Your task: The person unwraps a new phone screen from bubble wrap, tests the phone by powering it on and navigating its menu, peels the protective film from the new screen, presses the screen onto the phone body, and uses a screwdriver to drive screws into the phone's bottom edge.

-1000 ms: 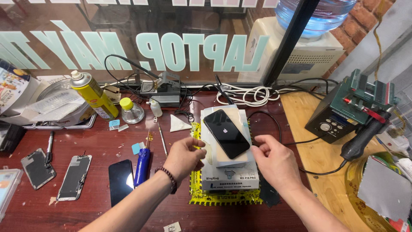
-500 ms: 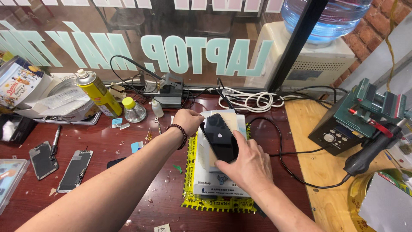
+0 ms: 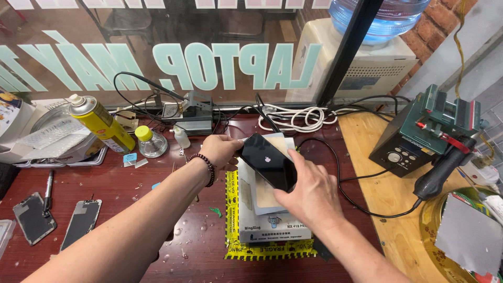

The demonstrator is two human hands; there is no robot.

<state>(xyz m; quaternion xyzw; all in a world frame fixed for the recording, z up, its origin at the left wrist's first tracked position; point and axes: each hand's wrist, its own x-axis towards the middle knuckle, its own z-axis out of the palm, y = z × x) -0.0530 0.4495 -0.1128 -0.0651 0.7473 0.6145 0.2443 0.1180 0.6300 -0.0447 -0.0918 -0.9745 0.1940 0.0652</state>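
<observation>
Head view: both hands hold a black phone [image 3: 270, 161] tilted above a white heating pad [image 3: 267, 196]. The left hand [image 3: 222, 151] pinches the phone's far corner; the right hand [image 3: 309, 191] grips its near end. Under the pad, below the right hand, lies a yellow mat [image 3: 233, 230] with black print. Left of the left hand stand a yellow spray can [image 3: 102, 123] and a yellow-capped bottle [image 3: 149, 142]. Pale green window lettering [image 3: 209, 65] runs beyond both hands. Compared with half a second ago, the phone is raised and tilted more.
</observation>
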